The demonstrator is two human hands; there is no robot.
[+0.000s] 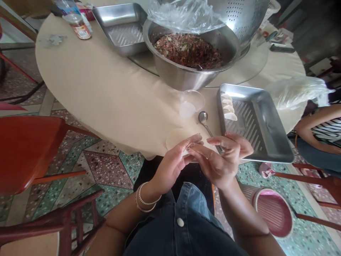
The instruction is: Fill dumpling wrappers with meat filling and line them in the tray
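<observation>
My left hand [174,156] is cupped around a dumpling [185,152], of which only a small pale part shows between the fingers. My right hand [220,156] meets it there, thumb and forefinger pinching at the dumpling's edge while the other fingers stick out. Just behind my left hand, round dough wrappers [174,137] lie at the table's edge. A metal spoon [203,118] rests beyond my right hand, its handle partly hidden. A clear round dish [196,99] with something white beside it sits farther back.
At the right, a steel tray [255,124] holds several finished dumplings [228,106] in a row. A big steel bowl [181,76] of minced filling [189,51] stands behind, plastic film [183,16] over its rim. Another tray [119,33], a jar [80,28] and a plastic bag [298,92] surround it.
</observation>
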